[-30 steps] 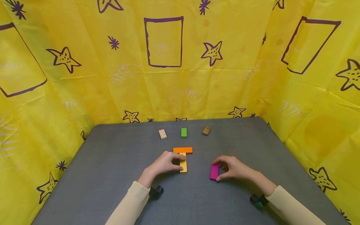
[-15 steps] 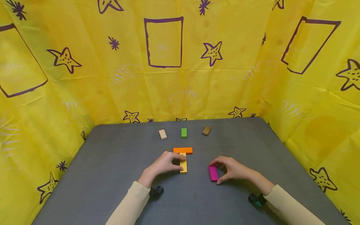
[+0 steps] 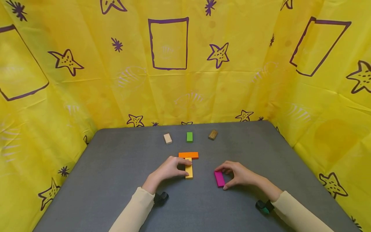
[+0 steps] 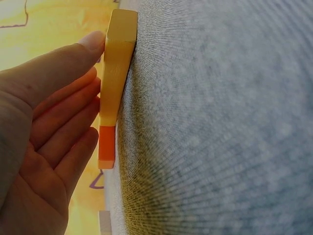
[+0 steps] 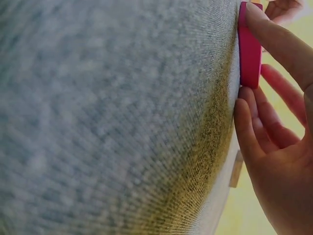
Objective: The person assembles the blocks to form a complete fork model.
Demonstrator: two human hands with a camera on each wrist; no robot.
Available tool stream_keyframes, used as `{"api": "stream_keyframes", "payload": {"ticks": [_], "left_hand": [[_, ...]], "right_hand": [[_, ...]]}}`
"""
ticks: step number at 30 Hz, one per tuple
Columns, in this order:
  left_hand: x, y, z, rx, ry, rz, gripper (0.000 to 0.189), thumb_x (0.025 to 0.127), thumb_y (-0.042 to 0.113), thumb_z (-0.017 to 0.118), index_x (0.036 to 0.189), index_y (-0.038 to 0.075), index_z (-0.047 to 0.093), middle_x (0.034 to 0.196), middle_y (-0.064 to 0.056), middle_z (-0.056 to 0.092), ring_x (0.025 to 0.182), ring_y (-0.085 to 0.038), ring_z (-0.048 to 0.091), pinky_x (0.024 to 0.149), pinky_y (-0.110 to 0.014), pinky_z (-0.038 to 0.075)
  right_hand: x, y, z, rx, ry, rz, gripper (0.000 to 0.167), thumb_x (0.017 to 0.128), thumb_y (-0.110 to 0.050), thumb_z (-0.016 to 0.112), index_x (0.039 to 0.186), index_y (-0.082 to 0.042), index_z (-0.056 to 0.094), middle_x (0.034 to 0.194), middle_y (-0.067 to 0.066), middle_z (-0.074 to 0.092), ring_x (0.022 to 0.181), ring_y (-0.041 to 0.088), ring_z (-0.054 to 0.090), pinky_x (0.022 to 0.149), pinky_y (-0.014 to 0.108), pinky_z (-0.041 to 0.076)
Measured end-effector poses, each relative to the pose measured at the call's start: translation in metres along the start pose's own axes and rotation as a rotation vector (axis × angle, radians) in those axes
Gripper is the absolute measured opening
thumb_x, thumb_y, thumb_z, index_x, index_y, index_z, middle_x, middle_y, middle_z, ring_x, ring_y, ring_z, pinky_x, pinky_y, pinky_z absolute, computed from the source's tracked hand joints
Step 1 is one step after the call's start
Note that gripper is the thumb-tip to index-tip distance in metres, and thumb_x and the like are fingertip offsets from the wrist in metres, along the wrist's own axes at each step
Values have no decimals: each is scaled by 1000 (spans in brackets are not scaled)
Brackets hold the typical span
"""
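My left hand (image 3: 169,168) rests its thumb and fingers on top of a yellow wooden block (image 3: 189,171), which lies lengthwise on the table. In the left wrist view those fingers are nearly straight against the upper face of the yellow block (image 4: 118,68). An orange block (image 3: 192,155) lies crosswise at its far end, the two together shaped like a T. To the right, my right hand (image 3: 242,174) pinches a magenta block (image 3: 219,179) by its two ends. The right wrist view has the thumb at the near end of the magenta block (image 5: 250,58), fingertips at its far end.
Towards the back of the grey table (image 3: 121,180) lie a pale wood block (image 3: 167,138), a green block (image 3: 189,137) and a brown block (image 3: 213,134). Yellow patterned cloth (image 3: 174,96) hangs behind the table and along both sides.
My right hand has moved slightly left with the magenta block, which has turned so that its far end points a little more leftward. The left hand, yellow block and orange block stay put.
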State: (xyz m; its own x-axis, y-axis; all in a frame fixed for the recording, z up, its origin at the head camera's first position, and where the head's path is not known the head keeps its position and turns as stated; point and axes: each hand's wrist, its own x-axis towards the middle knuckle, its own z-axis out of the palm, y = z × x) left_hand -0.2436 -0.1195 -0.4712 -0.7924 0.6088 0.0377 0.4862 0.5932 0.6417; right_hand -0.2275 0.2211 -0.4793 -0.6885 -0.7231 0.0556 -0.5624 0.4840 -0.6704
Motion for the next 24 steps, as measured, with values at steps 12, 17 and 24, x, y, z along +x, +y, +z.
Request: {"api": "stream_keyframes", "payload": {"ticks": [12,17,24], "left_hand": [[-1,-1,-2,5,0,10,42,79,32,77,119,22,68,116,13,66,111,-9,59,101,-36,45],[-1,-1,-1,5,1,9,42,79,31,77,119,21,68,116,13,66,111,-8,59,101,-36,46],[0,-1,0,9,5,8,42,79,31,77,119,21,68,116,13,66,111,-8,59,101,-36,45]], "right_hand": [[3,-5,0,-53,7,19,63,68,-43,83,121,-18,62,110,-7,62,97,10,60,85,26,53],[4,-9,1,-88,25,4,62,67,-44,83,120,-18,63,110,-8,64,97,12,60,86,27,52],[9,-15,3,-75,36,-4,62,67,-45,83,119,-17,64,109,-9,64,100,10,61,89,28,51]]}}
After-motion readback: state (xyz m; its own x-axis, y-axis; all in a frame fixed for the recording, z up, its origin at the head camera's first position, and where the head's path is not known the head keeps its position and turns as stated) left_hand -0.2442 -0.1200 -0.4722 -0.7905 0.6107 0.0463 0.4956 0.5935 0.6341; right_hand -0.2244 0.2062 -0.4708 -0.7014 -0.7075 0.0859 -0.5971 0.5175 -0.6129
